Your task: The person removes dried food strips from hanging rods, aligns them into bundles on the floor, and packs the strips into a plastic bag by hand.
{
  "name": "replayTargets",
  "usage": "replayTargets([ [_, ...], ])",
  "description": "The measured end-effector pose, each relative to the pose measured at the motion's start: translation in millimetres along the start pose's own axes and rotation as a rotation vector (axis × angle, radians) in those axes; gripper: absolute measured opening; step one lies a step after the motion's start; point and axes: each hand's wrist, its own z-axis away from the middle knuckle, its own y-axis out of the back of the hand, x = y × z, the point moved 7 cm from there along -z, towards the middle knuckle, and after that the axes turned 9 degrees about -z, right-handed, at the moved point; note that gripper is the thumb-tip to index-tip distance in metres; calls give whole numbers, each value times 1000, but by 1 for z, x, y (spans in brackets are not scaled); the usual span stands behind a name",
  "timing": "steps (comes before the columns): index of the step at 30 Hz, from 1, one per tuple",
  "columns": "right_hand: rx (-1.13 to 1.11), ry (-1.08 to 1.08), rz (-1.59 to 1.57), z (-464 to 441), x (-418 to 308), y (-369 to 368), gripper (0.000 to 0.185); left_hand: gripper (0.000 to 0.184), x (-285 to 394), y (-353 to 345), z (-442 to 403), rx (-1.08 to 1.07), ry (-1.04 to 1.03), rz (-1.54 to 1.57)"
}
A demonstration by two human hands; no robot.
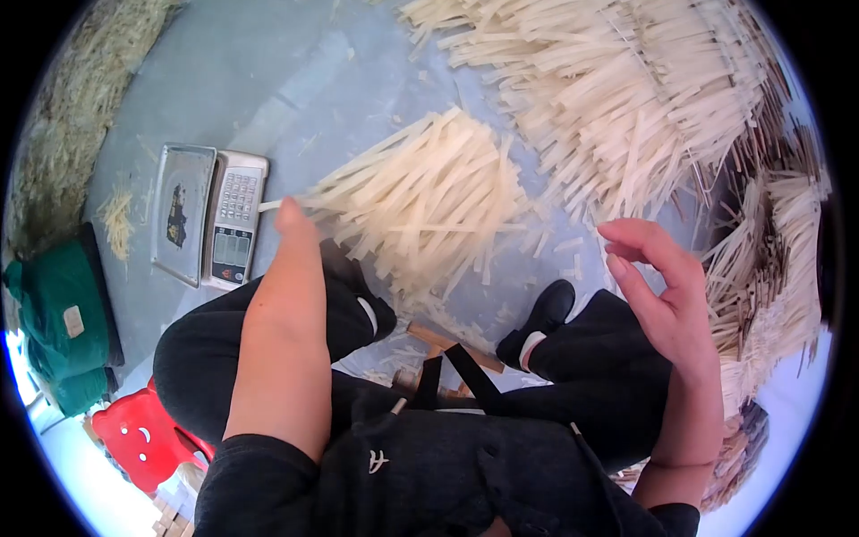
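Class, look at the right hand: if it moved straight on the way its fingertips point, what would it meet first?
The right hand points leftward, so probably the right edge of the middle pile of pale strips. Its height is unclear; it might pass above them.

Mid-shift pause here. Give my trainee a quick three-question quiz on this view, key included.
1. Which device is nearest the left hand?
A) hammer
B) digital scale
C) desk lamp
2. True or false: the green bag lies on top of the digital scale.
3. Fill in: pale strips lie in front of the person, whose shoes are ____ in colour.

Key: 1. B; 2. False; 3. black
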Motion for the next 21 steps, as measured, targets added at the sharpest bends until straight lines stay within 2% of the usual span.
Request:
replayTargets([
  [1,0,24,-5,-1,-2,-1,26,30,13,-2,1,45,-82,19],
  [3,3,27,-28,-1,-3,-2,26,22,58,-14,39,124,-454,-73],
  [5,13,30,-51,1,-4,0,25,19,105,-31,58,114,-750,-213],
  [7,8,85,-32,5,-7,2,24,19,164,-53,103,4,-1071,-175],
  [9,23,102,-32,11,-9,6,24,19,216,-75,148,-132,-1262,-130],
  [11,30,127,-36,17,-10,9,24,19,246,-95,227,-391,-1368,-85],
  [12,36,146,-49,21,-10,10,23,19,250,-100,252,-397,-1377,-77],
  [14,45,174,-67,26,-10,12,23,21,244,-124,302,-550,-1510,-326],
  [16,58,165,-41,32,-9,15,22,25,206,-148,326,-709,-1454,-526],
  [18,76,144,-54,40,-4,18,23,29,147,-164,336,-910,-1274,-749],
  [20,93,117,-62,46,3,20,23,39,96,-168,344,-1019,-1292,-983],
  [21,100,70,-52,49,10,21,23,39,79,-169,336,-1030,-1291,-976],
])
